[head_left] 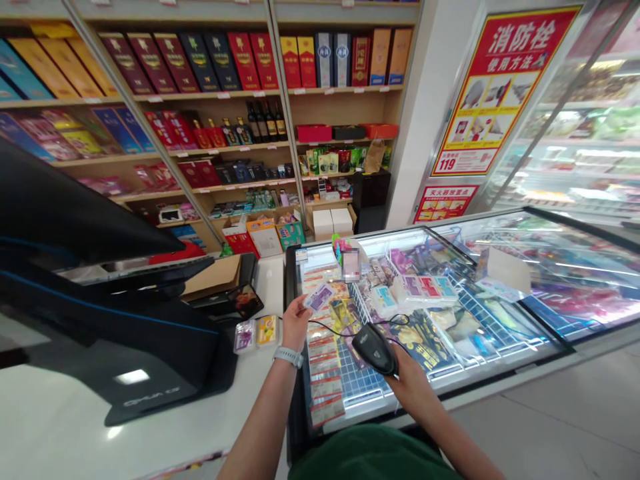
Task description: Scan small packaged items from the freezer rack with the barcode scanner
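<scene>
My left hand (297, 321) pinches a small clear pack with a purple and white label (321, 297) by its near end, above the left part of a glass-topped freezer. My right hand (411, 379) is wrapped round a black handheld barcode scanner (374, 348), its head angled up and left toward the pack. A thin black cable (326, 325) runs near both hands. On the white counter left of my wrist lie a purple pack (245, 336) and a yellow pack (267, 331). Several similar packs in a row (426, 289) and a blue-labelled pack (383, 300) rest on the freezer glass.
A large dark checkout terminal (165, 347) stands on the counter (60, 427) at left. An opened white carton (504, 273) sits on the freezer (505, 373) farther right. Shelves (220, 97) of boxed goods line the back. A red poster (505, 93) hangs on the pillar.
</scene>
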Demonstrator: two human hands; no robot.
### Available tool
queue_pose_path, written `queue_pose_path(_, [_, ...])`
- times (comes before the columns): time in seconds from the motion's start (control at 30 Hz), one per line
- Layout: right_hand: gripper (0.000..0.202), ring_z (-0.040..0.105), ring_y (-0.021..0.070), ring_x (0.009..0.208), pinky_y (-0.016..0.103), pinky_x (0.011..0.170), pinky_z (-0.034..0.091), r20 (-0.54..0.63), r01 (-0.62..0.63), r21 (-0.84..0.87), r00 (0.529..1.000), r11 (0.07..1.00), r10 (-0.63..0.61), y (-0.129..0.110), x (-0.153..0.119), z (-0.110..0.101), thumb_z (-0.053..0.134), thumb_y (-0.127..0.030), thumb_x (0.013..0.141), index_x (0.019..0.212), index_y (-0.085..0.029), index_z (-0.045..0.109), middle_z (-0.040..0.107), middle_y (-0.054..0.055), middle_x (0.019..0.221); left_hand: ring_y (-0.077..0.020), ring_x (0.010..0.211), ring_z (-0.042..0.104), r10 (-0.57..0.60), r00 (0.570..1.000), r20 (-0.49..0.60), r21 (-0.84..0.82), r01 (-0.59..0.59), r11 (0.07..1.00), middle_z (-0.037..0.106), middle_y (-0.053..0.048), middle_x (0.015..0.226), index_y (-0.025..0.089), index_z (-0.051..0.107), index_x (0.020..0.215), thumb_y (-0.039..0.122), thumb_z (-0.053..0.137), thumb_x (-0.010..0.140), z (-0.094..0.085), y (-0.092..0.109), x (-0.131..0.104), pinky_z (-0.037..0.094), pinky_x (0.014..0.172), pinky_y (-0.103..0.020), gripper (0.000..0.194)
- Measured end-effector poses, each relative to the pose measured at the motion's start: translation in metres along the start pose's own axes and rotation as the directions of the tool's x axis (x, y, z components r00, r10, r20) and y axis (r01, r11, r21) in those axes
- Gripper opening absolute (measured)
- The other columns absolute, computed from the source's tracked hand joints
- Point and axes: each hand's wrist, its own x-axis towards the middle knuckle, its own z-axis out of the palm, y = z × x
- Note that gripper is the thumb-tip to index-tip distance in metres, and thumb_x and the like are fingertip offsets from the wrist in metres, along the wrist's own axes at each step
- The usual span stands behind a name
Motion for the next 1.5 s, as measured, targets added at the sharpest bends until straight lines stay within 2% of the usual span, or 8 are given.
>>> queue_pose_path(0.2, [0.034,0.062,0.0231,0.091,0.034,0.08,0.049,-0.019,0.004,0.02,1.0,1.0,-0.003,-0.001,0.001,-0.001,0.048,-0.008,0.066,0.096,-0.022,0.056,0.065,0.006,0.093,-0.0185,0.086,0.065,-0.004,1.0,-0.02,0.005,0.004,1.0,0.071,-0.007,0.091,0.015,0.063,0.104,0.022,0.072,0.06,-0.002,0.002,0.0,0.05,0.082,-0.034,0.045])
queue_pose_path(0.47, [0.037,0.062,0.025,0.098,0.037,0.086,0.049,0.003,0.006,0.02,1.0,1.0,-0.006,0.003,0.002,0.001,0.047,-0.008,0.065,0.098,-0.021,0.056,0.065,0.008,0.094,-0.0191,0.087,0.066,-0.006,1.0,-0.025,0.022,0.007,1.0,0.071,-0.008,0.094,0.014,0.063,0.106,0.017,0.068,0.063,-0.002,0.004,0.001,0.05,0.083,-0.034,0.043])
queue_pose_path(0.73, [0.042,0.063,0.0253,0.095,0.036,0.083,0.05,-0.012,0.0,0.02,1.0,1.0,0.0,0.005,0.003,0.0,0.047,-0.008,0.063,0.102,-0.021,0.056,0.066,0.009,0.097,-0.0189,0.085,0.066,-0.017,1.0,-0.016,0.014,0.017,1.0,0.071,-0.007,0.091,0.016,0.065,0.103,0.019,0.071,0.062,0.001,0.003,0.002,0.05,0.084,-0.034,0.042])
queue_pose_path(0.97, [0.038,0.063,0.0257,0.098,0.036,0.085,0.049,0.024,-0.016,-0.007,1.0,1.0,0.017,0.004,0.004,-0.004,0.046,-0.009,0.064,0.099,-0.02,0.054,0.065,0.01,0.095,-0.0192,0.088,0.066,-0.012,1.0,0.001,0.021,0.012,1.0,0.072,-0.008,0.095,0.014,0.064,0.105,0.018,0.069,0.062,0.002,-0.001,0.004,0.049,0.086,-0.034,0.043])
queue_pose_path(1.27, [0.038,0.061,0.0273,0.104,0.039,0.09,0.047,0.039,-0.028,-0.015,0.999,1.0,0.028,0.008,0.004,-0.003,0.046,-0.01,0.067,0.103,-0.017,0.055,0.065,0.014,0.103,-0.0186,0.087,0.065,-0.016,1.0,0.001,0.025,0.016,1.0,0.072,-0.008,0.095,0.013,0.063,0.106,0.015,0.066,0.062,0.005,-0.003,0.004,0.048,0.085,-0.033,0.043])
queue_pose_path(1.5, [0.042,0.062,0.0269,0.103,0.037,0.088,0.049,0.029,-0.022,-0.009,0.999,1.0,0.022,0.013,0.003,-0.002,0.046,-0.01,0.066,0.106,-0.018,0.055,0.066,0.012,0.102,-0.0186,0.086,0.066,-0.019,1.0,0.0,0.018,0.019,1.0,0.072,-0.008,0.095,0.013,0.063,0.105,0.013,0.065,0.062,0.008,-0.005,0.003,0.049,0.085,-0.033,0.043])
